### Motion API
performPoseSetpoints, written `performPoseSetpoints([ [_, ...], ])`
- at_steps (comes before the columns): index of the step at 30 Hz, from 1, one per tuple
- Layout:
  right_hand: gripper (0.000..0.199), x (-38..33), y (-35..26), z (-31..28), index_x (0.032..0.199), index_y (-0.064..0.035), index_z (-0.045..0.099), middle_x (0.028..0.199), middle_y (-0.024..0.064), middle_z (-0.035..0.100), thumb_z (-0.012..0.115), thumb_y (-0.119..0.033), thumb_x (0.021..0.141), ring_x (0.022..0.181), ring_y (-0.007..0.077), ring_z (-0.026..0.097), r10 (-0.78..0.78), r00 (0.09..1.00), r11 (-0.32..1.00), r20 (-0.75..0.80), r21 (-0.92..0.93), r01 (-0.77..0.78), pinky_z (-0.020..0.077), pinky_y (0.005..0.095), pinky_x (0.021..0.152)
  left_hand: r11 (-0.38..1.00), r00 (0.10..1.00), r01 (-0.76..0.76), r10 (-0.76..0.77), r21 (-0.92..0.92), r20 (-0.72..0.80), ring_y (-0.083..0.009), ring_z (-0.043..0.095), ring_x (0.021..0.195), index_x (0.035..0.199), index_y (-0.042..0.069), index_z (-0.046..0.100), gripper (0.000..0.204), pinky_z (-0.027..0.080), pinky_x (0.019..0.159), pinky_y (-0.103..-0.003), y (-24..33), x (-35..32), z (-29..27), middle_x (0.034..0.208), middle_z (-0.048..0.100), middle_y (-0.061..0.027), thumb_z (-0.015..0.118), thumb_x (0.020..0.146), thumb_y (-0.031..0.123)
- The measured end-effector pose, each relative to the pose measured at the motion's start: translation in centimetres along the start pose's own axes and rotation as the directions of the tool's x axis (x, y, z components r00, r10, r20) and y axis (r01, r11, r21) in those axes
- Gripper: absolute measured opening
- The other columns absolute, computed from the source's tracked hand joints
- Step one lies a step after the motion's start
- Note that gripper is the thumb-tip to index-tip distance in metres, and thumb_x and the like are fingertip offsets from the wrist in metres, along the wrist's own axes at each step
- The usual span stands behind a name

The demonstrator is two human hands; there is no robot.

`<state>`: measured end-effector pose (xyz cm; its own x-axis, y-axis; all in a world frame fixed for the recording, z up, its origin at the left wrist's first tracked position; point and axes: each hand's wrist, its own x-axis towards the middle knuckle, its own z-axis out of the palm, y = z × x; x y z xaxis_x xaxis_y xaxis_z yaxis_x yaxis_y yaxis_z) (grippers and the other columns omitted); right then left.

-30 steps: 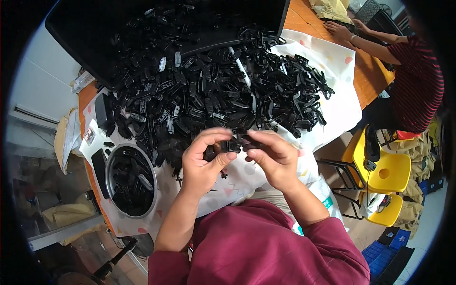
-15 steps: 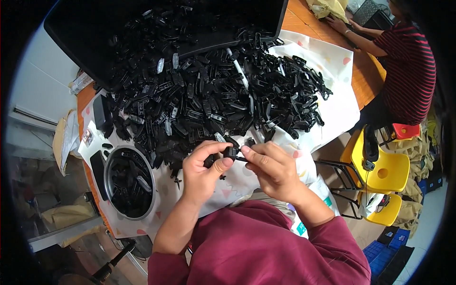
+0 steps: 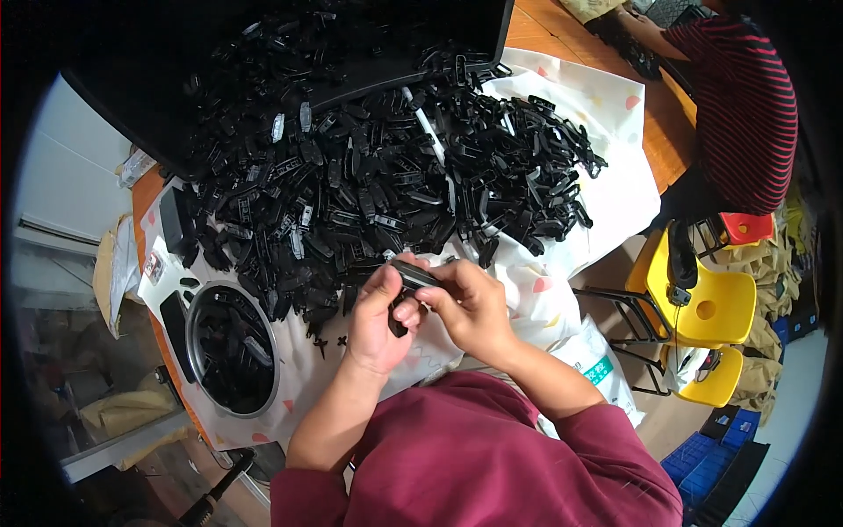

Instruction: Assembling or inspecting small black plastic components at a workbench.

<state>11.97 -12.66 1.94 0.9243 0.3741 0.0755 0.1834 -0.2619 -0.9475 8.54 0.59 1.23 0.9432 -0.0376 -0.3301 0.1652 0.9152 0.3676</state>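
A small elongated black plastic part (image 3: 414, 276) is held between my two hands, in front of my chest. My left hand (image 3: 376, 327) has its fingers curled round the part from the left and beneath. From the right, the thumb and fingers of my right hand (image 3: 477, 309) pinch it. A dark end pokes out below, by my left fingers. Just beyond my hands spreads a large pile of similar black plastic parts (image 3: 342, 189), heaped on the patterned white cloth (image 3: 615, 123). The part's exact kind is not clear.
Behind the pile lies a big black bin (image 3: 351, 92), spilling parts forward. A round grey-rimmed container (image 3: 274, 378) of black parts stands at left. A white stick (image 3: 424, 125) lies on the heap. Yellow chairs (image 3: 716, 307) and a person in a striped shirt (image 3: 746, 114) are at right.
My hands have come closer together and moved slightly left, and the black part is now turned lengthwise between them. My view has shifted a little. The other person's arm has moved.
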Motion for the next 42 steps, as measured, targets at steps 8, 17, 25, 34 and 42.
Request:
performPoseSetpoints([
  [8,0.041,8.2,1.4,-3.8,0.101,-0.0032,0.054,0.079,0.0127,0.058,0.068,-0.023,0.067,0.078,0.0292,0.057,-0.218,0.976,0.566,-0.025,-0.818,0.105,0.0456,0.0352,0.067,0.309,0.791,-0.323,0.607,0.894,0.076,-0.0145,0.057,0.072,0.086,0.002,0.059,0.010,0.043,0.064,-0.027,4.1,6.3,-0.4,0.077,0.058,-0.0060,0.056,0.076,0.004],
  [17,0.049,7.4,1.7,-4.5,0.117,-0.0034,0.048,0.072,0.0099,0.054,0.054,-0.001,0.069,0.063,0.0209,0.054,-0.071,0.981,0.874,-0.183,-0.485,-0.027,0.0466,0.0300,0.062,-0.832,0.833,-0.024,0.290,0.555,0.471,-0.0235,0.060,0.067,0.085,0.011,0.063,0.015,0.048,0.056,-0.034,4.5,9.0,1.0,0.082,0.055,-0.0076,0.062,0.070,0.014],
  [25,0.029,6.1,0.1,-4.7,0.101,-0.0028,0.050,0.079,0.0090,0.060,0.062,0.001,0.076,0.067,0.0188,0.062,0.265,0.964,0.682,0.028,0.702,-0.207,0.0530,0.0262,0.057,-0.744,0.657,-0.182,0.394,0.643,0.643,-0.0174,0.059,0.062,0.073,0.003,0.055,0.022,0.046,0.053,-0.029,5.8,7.4,2.1,0.082,0.057,-0.0055,0.067,0.072,0.021],
  [34,0.019,4.4,-2.9,-2.3,0.095,0.0005,0.052,0.082,0.0105,0.058,0.059,0.001,0.078,0.062,0.0150,0.058,0.049,0.988,0.727,0.144,0.673,-0.134,0.0511,0.0235,0.046,0.272,0.791,-0.564,0.447,0.779,0.417,-0.0112,0.053,0.077,0.097,-0.001,0.054,0.029,0.043,0.072,-0.023,4.3,1.5,3.3,0.088,0.057,-0.0053,0.068,0.072,0.003],
  [42,0.011,3.7,-4.7,-3.2,0.090,0.0022,0.058,0.069,0.0091,0.058,0.057,-0.003,0.081,0.056,0.0157,0.058,0.197,0.964,0.587,0.180,0.765,-0.263,0.0518,0.0258,0.048,0.064,0.679,-0.678,0.435,0.732,0.591,-0.0169,0.056,0.088,0.098,0.001,0.060,0.030,0.043,0.078,-0.027,4.5,1.0,2.7,0.096,0.060,-0.0092,0.069,0.070,0.004],
])
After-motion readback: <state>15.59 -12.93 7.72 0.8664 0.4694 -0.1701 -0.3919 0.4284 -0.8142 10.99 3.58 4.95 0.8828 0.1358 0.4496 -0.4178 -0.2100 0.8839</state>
